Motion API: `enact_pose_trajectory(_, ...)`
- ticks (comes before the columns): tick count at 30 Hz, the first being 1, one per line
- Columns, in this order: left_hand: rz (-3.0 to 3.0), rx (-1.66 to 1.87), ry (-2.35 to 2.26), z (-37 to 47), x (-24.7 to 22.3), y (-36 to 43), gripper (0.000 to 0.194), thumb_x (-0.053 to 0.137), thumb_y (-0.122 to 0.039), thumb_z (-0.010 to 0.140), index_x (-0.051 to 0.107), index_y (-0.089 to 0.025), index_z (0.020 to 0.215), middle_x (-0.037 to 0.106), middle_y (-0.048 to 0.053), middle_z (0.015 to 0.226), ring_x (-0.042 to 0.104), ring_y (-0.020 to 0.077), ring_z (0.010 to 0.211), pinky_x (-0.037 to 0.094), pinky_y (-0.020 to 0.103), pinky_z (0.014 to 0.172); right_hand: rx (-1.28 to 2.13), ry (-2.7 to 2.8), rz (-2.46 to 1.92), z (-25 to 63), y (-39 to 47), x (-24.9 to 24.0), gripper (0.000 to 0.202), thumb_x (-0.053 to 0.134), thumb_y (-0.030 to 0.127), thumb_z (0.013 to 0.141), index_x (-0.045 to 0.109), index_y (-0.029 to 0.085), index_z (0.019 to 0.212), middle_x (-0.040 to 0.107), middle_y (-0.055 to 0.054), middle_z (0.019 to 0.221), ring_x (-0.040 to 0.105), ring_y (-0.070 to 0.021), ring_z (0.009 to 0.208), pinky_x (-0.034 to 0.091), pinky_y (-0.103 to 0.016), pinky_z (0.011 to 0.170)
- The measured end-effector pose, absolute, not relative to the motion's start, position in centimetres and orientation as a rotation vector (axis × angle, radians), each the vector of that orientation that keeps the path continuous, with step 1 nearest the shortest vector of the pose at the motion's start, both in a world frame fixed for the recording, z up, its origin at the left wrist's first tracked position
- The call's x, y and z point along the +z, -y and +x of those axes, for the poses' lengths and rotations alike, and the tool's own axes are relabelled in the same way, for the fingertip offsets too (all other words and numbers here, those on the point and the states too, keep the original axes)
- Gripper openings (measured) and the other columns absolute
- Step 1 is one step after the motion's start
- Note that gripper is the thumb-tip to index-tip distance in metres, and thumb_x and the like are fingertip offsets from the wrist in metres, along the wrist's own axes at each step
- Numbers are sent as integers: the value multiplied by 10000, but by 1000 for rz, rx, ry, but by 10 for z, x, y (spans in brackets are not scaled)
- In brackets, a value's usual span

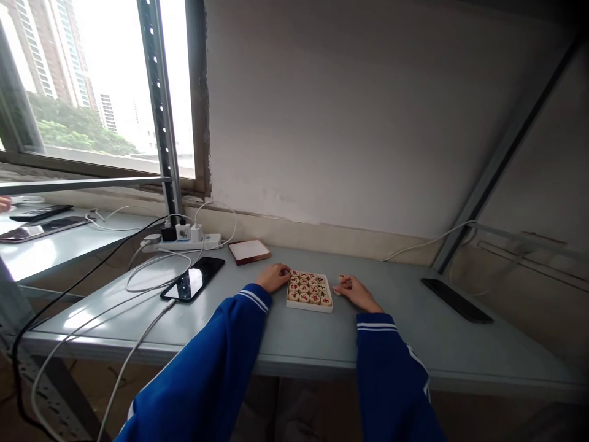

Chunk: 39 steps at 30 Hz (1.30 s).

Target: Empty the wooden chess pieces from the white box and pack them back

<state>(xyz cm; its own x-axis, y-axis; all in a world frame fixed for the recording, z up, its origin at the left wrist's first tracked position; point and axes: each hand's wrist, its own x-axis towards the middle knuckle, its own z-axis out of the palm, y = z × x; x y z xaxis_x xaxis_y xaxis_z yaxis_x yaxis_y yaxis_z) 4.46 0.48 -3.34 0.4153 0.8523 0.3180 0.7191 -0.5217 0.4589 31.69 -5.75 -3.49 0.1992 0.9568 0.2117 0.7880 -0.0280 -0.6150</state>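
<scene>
A white box [310,307] on the grey desk holds several round wooden pieces [304,288] with red characters, a few of them with dark ones at the right side. My left hand [274,277] rests at the box's left edge, fingers bent together against its upper left corner. Just right of the box, my right hand [356,293] is closed on a round piece [337,290], mostly covered by the fingers. Another piece [342,278] shows just beyond the fingertips of that hand.
A brown-edged box lid [250,251] lies behind on the left. Further left are a phone [193,279] on a white cable and a power strip [209,242] with plugs. A dark flat device [456,300] lies at the right. Part of another person's hand [4,204] shows at the far left.
</scene>
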Motion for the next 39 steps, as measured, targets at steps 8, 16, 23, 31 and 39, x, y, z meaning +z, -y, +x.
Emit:
enact_pose_trajectory(8,2377,753,-1406,45,-32,-4,362,471,-384,729,640,-181,978,641,49,863,562,184,761,423,280,707,-160,1626,-1903,298,70,-20,295,489,431,754,555,234,963,560,-65,994,480,-228,962,342,-352,767)
enact_pose_trajectory(16,2314,784,-1430,43,-30,-4,331,516,-370,697,653,-197,943,656,37,843,574,198,756,424,280,688,192,2065,-1551,275,109,-16,306,526,541,698,656,299,834,561,-26,1092,396,-278,1120,285,-432,900)
enact_pose_trajectory(23,2321,798,-1370,42,-32,-6,337,492,-345,712,646,-175,959,654,48,840,571,189,748,420,272,679,504,1860,-1423,300,91,-22,359,571,507,660,582,186,820,634,-48,836,557,-181,750,426,-311,719)
enact_pose_trajectory(31,2277,770,-1344,43,-32,-6,329,477,-348,728,634,-179,963,652,43,833,573,182,749,420,273,677,-54,1540,-2048,349,77,-41,445,470,516,699,524,195,1002,570,-136,1025,497,-315,977,395,-464,755)
enact_pose_trajectory(39,2297,762,-1330,43,-33,-7,332,455,-339,747,623,-172,980,651,57,850,572,194,772,419,288,706,-116,2126,-1831,285,35,-49,450,247,352,864,353,236,1285,348,-68,1364,237,-236,1278,179,-508,1002)
